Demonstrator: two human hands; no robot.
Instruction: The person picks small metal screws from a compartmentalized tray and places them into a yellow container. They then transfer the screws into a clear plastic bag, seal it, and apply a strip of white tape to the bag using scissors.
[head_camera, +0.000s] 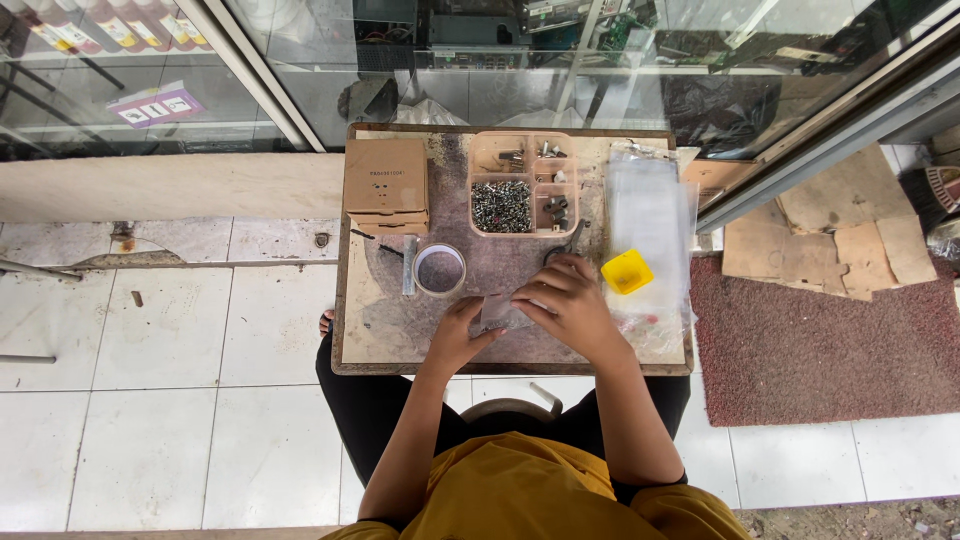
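My left hand (463, 333) and my right hand (565, 303) meet over the front middle of a small worn tabletop (375, 335). Between their fingers lies a small clear plastic bag (497, 310), held flat against the table; both hands pinch its edges. What is inside the bag cannot be made out. Behind the hands stands a pink divided tray (522, 184) with several small metal screws and parts in its compartments. A round roll of tape (439, 269) lies just left of my left hand.
A brown cardboard box (386, 187) sits at the table's back left. A stack of clear plastic bags (649, 215) and a small yellow dish (627, 271) lie on the right side. Glass shop cases rise behind; white floor tiles lie left, a red mat (800, 345) right.
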